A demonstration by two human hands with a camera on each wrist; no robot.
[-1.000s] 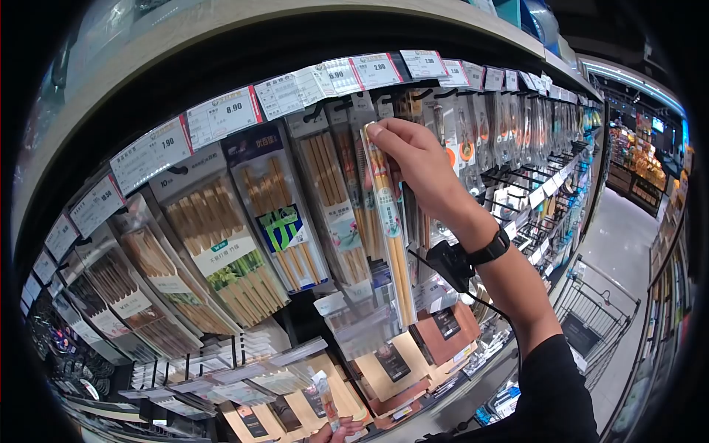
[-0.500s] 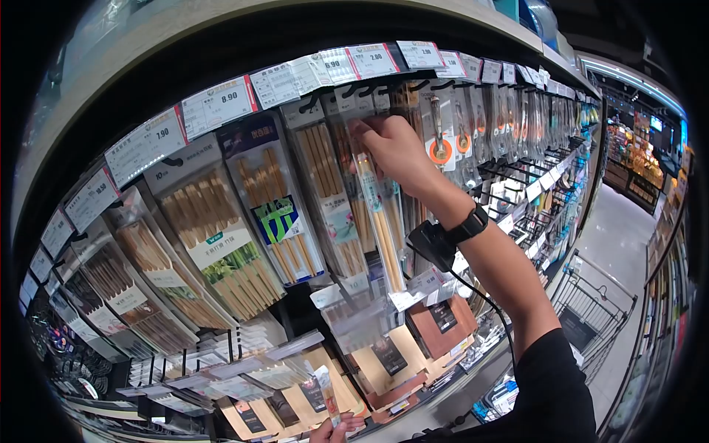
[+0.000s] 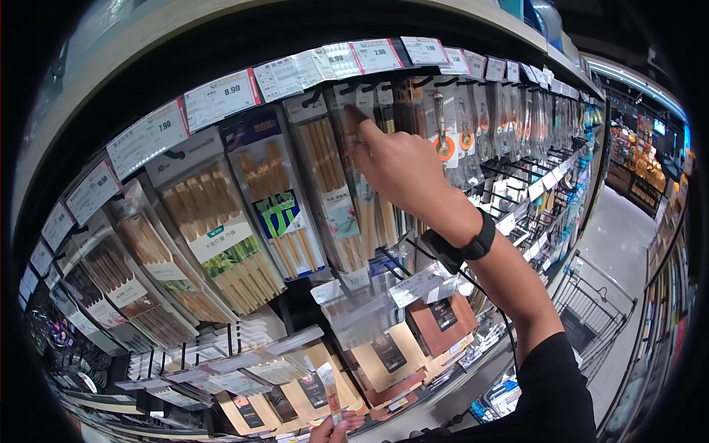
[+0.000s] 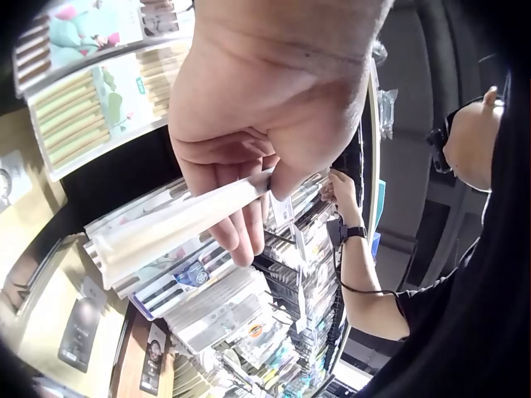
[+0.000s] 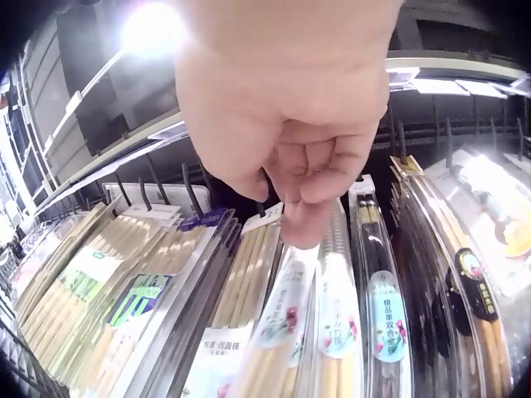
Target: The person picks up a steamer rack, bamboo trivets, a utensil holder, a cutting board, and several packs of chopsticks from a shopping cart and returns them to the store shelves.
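Note:
My right hand point(image 3: 402, 166) is raised to the hanging chopstick packs, its index finger stretched toward the top of one narrow clear pack. In the right wrist view that fingertip rests against a chopstick pack point(image 5: 286, 307) with a flowered label, while the other fingers of the hand point(image 5: 290, 108) curl in with nothing in them. Beside it hangs another pack point(image 5: 386, 315) with dark-topped chopsticks. Low in the head view, my left hand point(image 3: 337, 428) pinches a slim clear pack of chopsticks point(image 3: 330, 391) between thumb and fingers; the pack point(image 4: 182, 220) points away from the palm.
Wider chopstick packs point(image 3: 210, 236) hang to the left under a row of price tags point(image 3: 221, 100). Below are cutting boards point(image 3: 388, 354) and projecting black hooks. Spoons and ladles in packs point(image 3: 443, 140) hang rightward. A wire shopping cart point(image 3: 591, 310) stands in the aisle.
The slim pack my right hand pinched out in front of the rack has gone back among the hanging packs. The hand has released it, with its index finger now extended. My left hand keeps its pack.

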